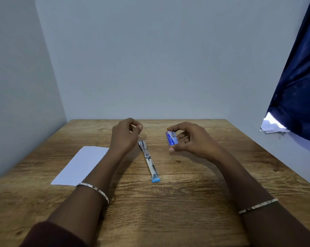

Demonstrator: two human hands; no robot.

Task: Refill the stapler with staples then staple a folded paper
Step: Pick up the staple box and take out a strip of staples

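Status: slim chrome stapler with a light-blue plastic end cap (148, 159) lies opened out flat at table centre, blue cap at 6 o'clock, far end at 12, nothing touching it. White sheet of paper (81, 166) lies flat at 9 o'clock from the stapler, partly under the left forearm; can't tell if it is folded yet.

Right hand (189, 139) at 2 o'clock from the stapler, raised off the wooden table (186, 202), pinching a small blue cardboard staple box (171, 139) between thumb and fingers. Left hand (125, 134) just beside the stapler's far end, at 11 o'clock, fingers curled with thumb tip against fingertip. Whether it holds a staple strip: cannot tell, too small to see.

My read: refill step, staples not yet in the channel.

Risks:
1. Box tips while held at the edges, so loose strips spill on the table.
2. Strip snaps if pinched too hard.
3. Strip goes in legs-up or crooked, so it jams on closing.
4. Stapler is unrestrained; pushing a strip in one-handed could slide or rotate it.
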